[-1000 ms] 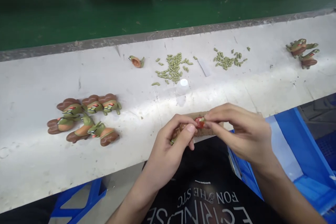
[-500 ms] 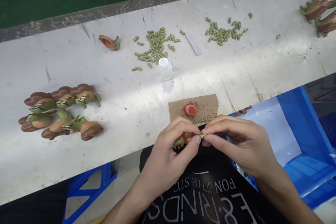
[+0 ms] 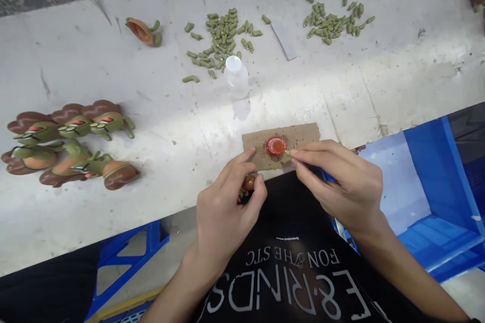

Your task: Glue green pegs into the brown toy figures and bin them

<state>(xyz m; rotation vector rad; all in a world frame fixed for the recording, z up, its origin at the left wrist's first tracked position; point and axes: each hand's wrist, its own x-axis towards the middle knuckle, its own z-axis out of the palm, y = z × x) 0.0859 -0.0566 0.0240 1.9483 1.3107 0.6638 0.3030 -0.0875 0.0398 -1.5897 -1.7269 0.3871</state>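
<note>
My left hand (image 3: pixel 227 202) is wrapped round a small brown and green figure (image 3: pixel 249 182), mostly hidden by the fingers. Between the thumb and fingertips of my right hand (image 3: pixel 341 181) is a small green piece (image 3: pixel 288 152), its tip at the right edge of a red cap (image 3: pixel 276 146). That cap rests on a piece of brown cardboard (image 3: pixel 261 139) at the table's near edge. Beyond the cardboard stands a clear bottle with a white lid (image 3: pixel 237 78).
Small green pieces lie in two piles, one behind the bottle (image 3: pixel 222 35) and one farther right (image 3: pixel 329 22), with a flat grey strip (image 3: pixel 283 40) between. Several turtle-like figures (image 3: pixel 71 121) sit at left. A blue crate (image 3: pixel 435 176) is below the table at right.
My hands have parted. The right one carried the green piece up to the red cap, while the left one moved left with the figure. The view has shifted, with the table lying higher in the picture.
</note>
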